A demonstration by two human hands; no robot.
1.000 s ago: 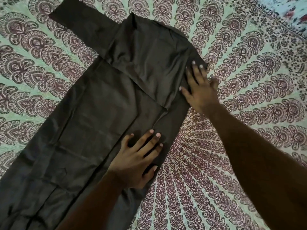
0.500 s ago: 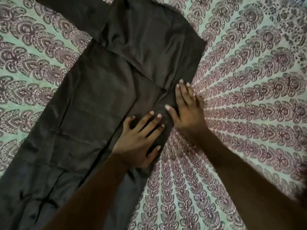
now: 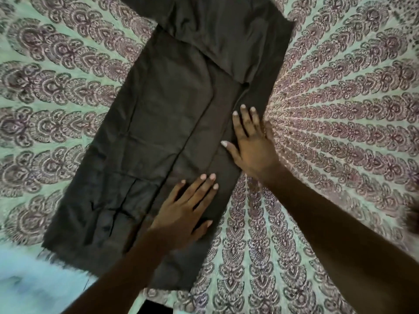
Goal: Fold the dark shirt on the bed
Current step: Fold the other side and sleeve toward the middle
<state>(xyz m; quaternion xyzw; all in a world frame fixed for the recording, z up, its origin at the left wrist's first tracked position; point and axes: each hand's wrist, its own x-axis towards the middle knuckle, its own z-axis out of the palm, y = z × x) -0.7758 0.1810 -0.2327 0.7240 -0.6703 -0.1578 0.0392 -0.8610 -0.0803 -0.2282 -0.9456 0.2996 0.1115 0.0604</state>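
Pressing flat and spread, the left hand (image 3: 181, 211) and, just beyond its fingertips, the right hand (image 3: 251, 146) should smooth the dark shirt (image 3: 158, 109) under their palms along its fold

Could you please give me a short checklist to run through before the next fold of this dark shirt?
1. Left hand flat on the dark shirt: ok.
2. Right hand flat at the folded right edge: ok.
3. Right side folded inward, edge fairly straight: ok.
4. Left side folded inward: not ok, not yet folded.
5. Collar and far sleeve lying flat: cannot tell, cut off at the top of the view.
6. Bedspread smooth beside the shirt: ok.
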